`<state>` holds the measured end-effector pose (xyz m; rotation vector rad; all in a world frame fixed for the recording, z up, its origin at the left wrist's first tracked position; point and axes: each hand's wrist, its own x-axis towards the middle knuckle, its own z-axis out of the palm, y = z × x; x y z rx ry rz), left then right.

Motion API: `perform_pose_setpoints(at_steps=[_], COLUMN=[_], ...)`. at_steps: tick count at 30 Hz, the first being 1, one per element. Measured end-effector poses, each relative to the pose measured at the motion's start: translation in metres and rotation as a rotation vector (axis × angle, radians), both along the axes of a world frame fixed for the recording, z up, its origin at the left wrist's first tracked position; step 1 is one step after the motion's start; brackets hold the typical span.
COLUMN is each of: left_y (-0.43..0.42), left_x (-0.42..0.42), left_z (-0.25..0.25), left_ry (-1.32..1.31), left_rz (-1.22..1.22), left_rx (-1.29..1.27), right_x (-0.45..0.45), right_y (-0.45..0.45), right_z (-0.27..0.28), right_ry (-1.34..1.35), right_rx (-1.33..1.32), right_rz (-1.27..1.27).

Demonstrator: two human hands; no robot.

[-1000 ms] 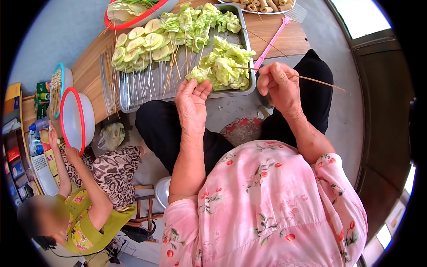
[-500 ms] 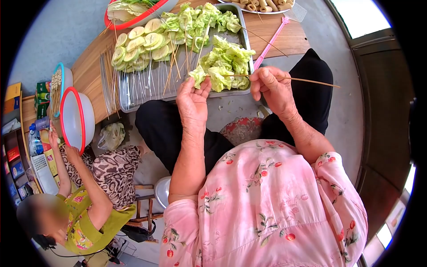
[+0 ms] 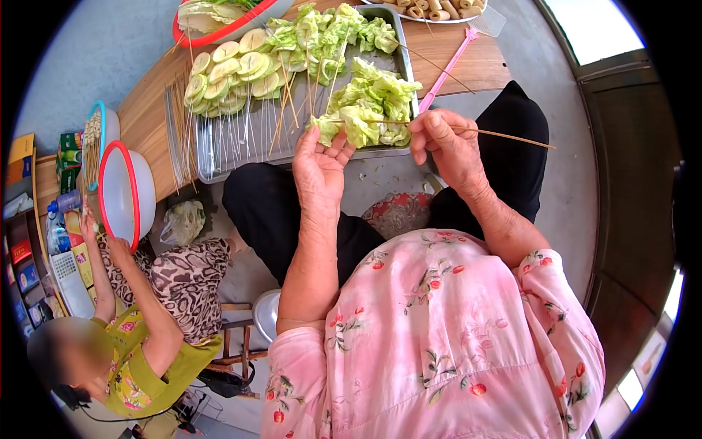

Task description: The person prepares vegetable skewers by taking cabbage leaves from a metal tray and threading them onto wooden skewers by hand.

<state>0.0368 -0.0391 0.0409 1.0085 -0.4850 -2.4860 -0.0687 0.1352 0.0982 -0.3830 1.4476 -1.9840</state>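
Note:
My right hand [image 3: 452,143] pinches a long wooden skewer [image 3: 512,137], whose free end sticks out to the right. Lettuce leaves [image 3: 360,127] are threaded on its left part. My left hand [image 3: 322,157], palm up, grips the leaf at the left end with its fingertips. Behind them a pile of loose lettuce [image 3: 380,91] lies on the metal tray [image 3: 406,66]. Farther back on the tray are skewered lettuce [image 3: 322,33] and pale green round slices [image 3: 252,66] on sticks.
A red-rimmed bowl of greens [image 3: 219,29], a plate of rolled pieces [image 3: 439,9] and a pink fly swatter [image 3: 453,66] surround the tray. Bare skewers [image 3: 175,132] lie at its left. Another person [image 3: 146,329] sits at left beside a red-rimmed basin [image 3: 142,194].
The skewer has moved left and now passes through the leaf at my left fingertips. My right hand shifted slightly left and down with it. The other person's hands barely moved.

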Motion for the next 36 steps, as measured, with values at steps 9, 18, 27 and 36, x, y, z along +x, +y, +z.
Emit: perform_pose_setpoints(at_steps=[9, 18, 27, 36], left_y=[-0.001, 0.002, 0.004, 0.004], left_x=[-0.002, -0.002, -0.002, -0.001], left_z=[0.001, 0.000, 0.004, 0.006], left_ry=[-0.042, 0.022, 0.032, 0.046], left_rz=[0.032, 0.044, 0.030, 0.001], left_rx=[0.024, 0.008, -0.028, -0.094], right_x=[0.002, 0.006, 0.010, 0.009], right_y=[0.001, 0.001, -0.001, -0.001], right_z=[-0.003, -0.001, 0.005, 0.006], right_ry=[0.004, 0.198, 0.302, 0.306], right_rx=[-0.003, 0.098, 0.149, 0.171], right_rz=[0.016, 0.018, 0.066, 0.070])
